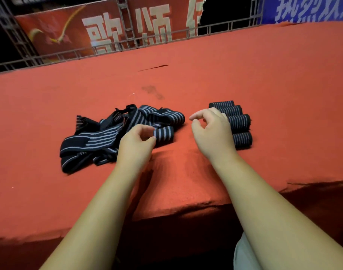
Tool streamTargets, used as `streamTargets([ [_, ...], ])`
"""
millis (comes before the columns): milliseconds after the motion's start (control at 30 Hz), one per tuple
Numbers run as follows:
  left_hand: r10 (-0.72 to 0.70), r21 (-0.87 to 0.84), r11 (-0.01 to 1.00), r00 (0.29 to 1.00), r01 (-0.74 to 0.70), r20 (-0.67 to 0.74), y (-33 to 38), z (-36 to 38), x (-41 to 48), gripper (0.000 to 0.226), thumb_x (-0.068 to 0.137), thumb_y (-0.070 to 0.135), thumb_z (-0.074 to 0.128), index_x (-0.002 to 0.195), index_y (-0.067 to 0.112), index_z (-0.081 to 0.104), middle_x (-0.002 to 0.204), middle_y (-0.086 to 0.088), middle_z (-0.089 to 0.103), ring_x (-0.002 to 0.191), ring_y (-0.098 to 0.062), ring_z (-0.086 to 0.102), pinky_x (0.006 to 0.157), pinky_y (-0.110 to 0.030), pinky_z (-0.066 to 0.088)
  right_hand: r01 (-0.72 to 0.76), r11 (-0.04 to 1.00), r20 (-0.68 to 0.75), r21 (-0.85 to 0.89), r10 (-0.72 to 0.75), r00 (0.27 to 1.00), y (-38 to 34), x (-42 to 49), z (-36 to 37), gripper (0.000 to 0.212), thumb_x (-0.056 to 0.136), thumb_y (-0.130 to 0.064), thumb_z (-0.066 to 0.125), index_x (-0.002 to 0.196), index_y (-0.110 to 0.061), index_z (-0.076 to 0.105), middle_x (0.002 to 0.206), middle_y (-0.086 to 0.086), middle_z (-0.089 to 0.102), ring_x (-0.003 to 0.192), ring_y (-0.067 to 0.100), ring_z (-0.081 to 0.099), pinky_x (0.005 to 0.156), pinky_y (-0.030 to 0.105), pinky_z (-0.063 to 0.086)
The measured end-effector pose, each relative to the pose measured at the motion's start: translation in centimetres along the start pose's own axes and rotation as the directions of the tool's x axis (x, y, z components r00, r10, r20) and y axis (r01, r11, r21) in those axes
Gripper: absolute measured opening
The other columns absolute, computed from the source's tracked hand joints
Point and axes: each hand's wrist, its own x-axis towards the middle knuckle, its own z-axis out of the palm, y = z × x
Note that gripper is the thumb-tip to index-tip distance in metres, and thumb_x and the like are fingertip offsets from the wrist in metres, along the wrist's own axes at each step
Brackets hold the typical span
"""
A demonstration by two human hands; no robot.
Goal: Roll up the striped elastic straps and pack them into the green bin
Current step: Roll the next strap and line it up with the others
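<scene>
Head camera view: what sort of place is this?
Probably an event stage or hall: the work surface is a red carpeted platform, a metal truss frame stands behind it, and a red banner and a blue banner with big printed characters hang there.

Bare forearms (100, 211), pale garment (244, 256) below.

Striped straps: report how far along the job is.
Done: four rolled straps sit in a row. In hand: the left hand pinches a loose strap end; the right hand holds nothing. Left: the tangled pile needs rolling; no green bin is in view.
</scene>
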Motion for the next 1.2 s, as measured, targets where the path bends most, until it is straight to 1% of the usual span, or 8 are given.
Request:
streamTargets([
  [133,0.021,0.032,0.999,0.997,-0.019,-0.074,-1.5,-2.2,0.2,0.023,0.093,0.015,0.074,0.111,0.028,0.076,0.102,0.019,0.075,0.1,-0.003,0.07,0.097,-0.032,0.056,-0.04,0.996,0.101,0.08,0.032,0.994,-1.2,-0.4,2.3,0.02,0.089,-0.016,0.061,0.092,-0.027,0.078,0.099,-0.007,0.069,0.099,0.02,0.063,0.096,0.035,0.049],
  [400,0.12,0.071,0.992,0.945,-0.103,-0.305,-4.9,-7.4,0.4,0.025,0.093,0.008,0.066,0.107,0.027,0.073,0.105,0.015,0.074,0.096,-0.001,0.067,0.089,-0.026,0.052,-0.021,0.993,0.293,0.115,-0.014,0.956,-3.9,-1.3,6.8,0.022,0.09,-0.009,0.064,0.092,-0.026,0.078,0.099,-0.012,0.069,0.091,0.004,0.059,0.079,0.002,0.036],
  [533,0.039,0.15,0.989,0.965,0.0,-0.261,-7.3,-9.6,0.9,0.026,0.09,0.006,0.065,0.102,0.027,0.074,0.099,0.015,0.074,0.09,-0.004,0.067,0.087,-0.028,0.052,0.028,0.996,0.406,0.081,-0.058,0.912,-5.2,-2.1,9.0,0.021,0.091,-0.01,0.065,0.096,-0.027,0.076,0.102,-0.012,0.068,0.094,0.006,0.059,0.081,0.015,0.038],
  [667,-0.017,0.245,0.969,0.993,0.045,-0.117,-9.3,-10.8,0.6,0.027,0.089,0.008,0.071,0.105,0.029,0.076,0.1,0.015,0.075,0.096,-0.008,0.069,0.09,-0.029,0.053,0.038,0.998,0.513,0.043,-0.055,0.857,-6.1,-3.0,10.7,0.023,0.092,-0.014,0.065,0.105,-0.03,0.075,0.108,-0.01,0.067,0.092,0.0,0.059,0.08,0.004,0.038],
  [767,0.019,0.314,0.949,1.0,-0.012,-0.018,-10.1,-10.8,0.1,0.035,0.091,0.008,0.074,0.119,0.028,0.079,0.11,0.008,0.073,0.102,-0.011,0.067,0.096,-0.024,0.048,0.05,0.997,0.51,0.054,-0.071,0.857,-6.8,-3.6,11.6,0.023,0.093,-0.016,0.066,0.106,-0.032,0.075,0.108,-0.01,0.067,0.094,0.004,0.06,0.087,0.017,0.044],
  [1000,0.121,0.381,0.917,0.993,-0.118,0.016,-10.9,-11.1,1.2,0.03,0.092,0.01,0.072,0.115,0.026,0.084,0.106,0.003,0.067,0.108,-0.023,0.064,0.098,-0.03,0.046,0.074,0.994,0.385,0.079,-0.099,0.918,-8.7,-3.0,12.2,0.02,0.095,-0.015,0.064,0.097,-0.03,0.077,0.102,-0.012,0.069,0.097,0.005,0.061,0.083,0.006,0.038],
  [1100,0.146,0.366,0.922,0.989,-0.127,-0.024,-11.0,-11.6,2.3,0.026,0.094,0.013,0.069,0.106,0.029,0.084,0.103,0.008,0.06,0.108,-0.024,0.06,0.092,-0.029,0.04,0.047,0.993,0.323,0.107,-0.08,0.943,-9.6,-1.7,12.8,0.019,0.093,-0.017,0.064,0.093,-0.03,0.078,0.095,-0.013,0.071,0.09,0.009,0.066,0.089,0.032,0.054],
  [1200,0.168,0.342,0.929,0.984,-0.138,-0.058,-11.4,-12.0,3.5,0.024,0.096,0.014,0.067,0.107,0.027,0.082,0.105,0.01,0.059,0.112,-0.022,0.056,0.093,-0.025,0.035,0.044,0.994,0.312,0.1,-0.073,0.947,-11.0,0.7,13.7,0.019,0.092,-0.017,0.063,0.092,-0.028,0.078,0.091,-0.014,0.073,0.091,0.011,0.068,0.091,0.037,0.055],
])
